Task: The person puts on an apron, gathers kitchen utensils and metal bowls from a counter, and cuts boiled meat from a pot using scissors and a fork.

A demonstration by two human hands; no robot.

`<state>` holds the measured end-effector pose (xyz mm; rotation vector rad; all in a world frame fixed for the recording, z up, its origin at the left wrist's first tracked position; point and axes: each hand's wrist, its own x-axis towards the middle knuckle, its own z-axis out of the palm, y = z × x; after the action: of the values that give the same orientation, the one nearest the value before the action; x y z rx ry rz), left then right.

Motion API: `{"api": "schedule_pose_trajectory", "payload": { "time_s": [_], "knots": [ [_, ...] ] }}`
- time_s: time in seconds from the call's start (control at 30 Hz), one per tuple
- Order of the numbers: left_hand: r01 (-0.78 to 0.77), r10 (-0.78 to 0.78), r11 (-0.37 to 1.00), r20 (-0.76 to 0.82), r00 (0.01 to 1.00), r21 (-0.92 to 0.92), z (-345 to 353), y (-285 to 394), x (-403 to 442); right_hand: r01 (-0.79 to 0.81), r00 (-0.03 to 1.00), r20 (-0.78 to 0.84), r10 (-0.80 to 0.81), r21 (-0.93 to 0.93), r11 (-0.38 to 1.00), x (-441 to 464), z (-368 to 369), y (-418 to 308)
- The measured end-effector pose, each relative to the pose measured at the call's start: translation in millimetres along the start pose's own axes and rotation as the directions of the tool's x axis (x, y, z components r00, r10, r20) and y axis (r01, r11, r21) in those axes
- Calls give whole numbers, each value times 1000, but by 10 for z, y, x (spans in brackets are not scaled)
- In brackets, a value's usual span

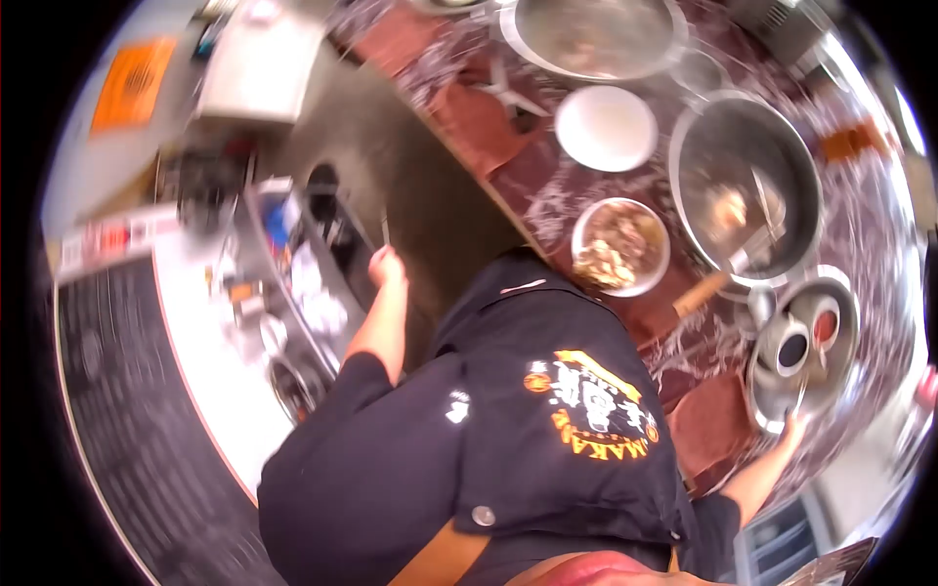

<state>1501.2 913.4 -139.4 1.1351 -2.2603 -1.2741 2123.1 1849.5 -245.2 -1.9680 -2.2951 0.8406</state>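
My left hand (386,265) is out to the left over the floor. It is closed around a thin, light, stick-like utensil (384,227) that points away from me; blur hides its kind. My right hand (793,430) is at the near rim of an oval metal basin (848,332), fingers closed where a thin bright metal handle (801,393) meets them. Inside the basin are a cup with dark contents (789,352) and a cup with red contents (827,322). In front of me, a white bowl of meat pieces (623,244) stands on the marbled counter.
A large pot (696,186) holds a wooden-handled utensil (702,293), its handle over the rim. Beyond are a white plate (606,129), another large pot (508,39) and a pair of scissors (508,93). To my left stands an open drawer (293,259) of mixed items.
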Motion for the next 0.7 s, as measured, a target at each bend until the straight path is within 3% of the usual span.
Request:
{"api": "schedule_pose_trajectory", "payload": {
  "time_s": [0.03,0.07,0.17,0.27,0.57,0.7],
  "knots": [
    [2,0,999,-37,999,54,67,-173,189,-77,990,109,88,-100,992,-219,-130,-238],
    [-49,59,992,-84,995,117,-46,-23,-8,-251,950,192,246,1,968,-172,-8,-109],
    [108,-107,987,-17,994,122,-42,-80,-198,-388,914,150,377,49,920,-818,-148,-340],
    [87,-88,983,0,996,163,5,-360,28,-427,902,108,418,83,901,-1195,-209,-656],
    [165,-165,986,-34,986,-6,302,-335,508,-416,902,-60,427,146,898,-1722,-517,-1167],
    [158,-156,987,93,983,-17,934,-400,852,-404,877,-183,445,222,887,-2104,-645,-1315]
  ]
}}
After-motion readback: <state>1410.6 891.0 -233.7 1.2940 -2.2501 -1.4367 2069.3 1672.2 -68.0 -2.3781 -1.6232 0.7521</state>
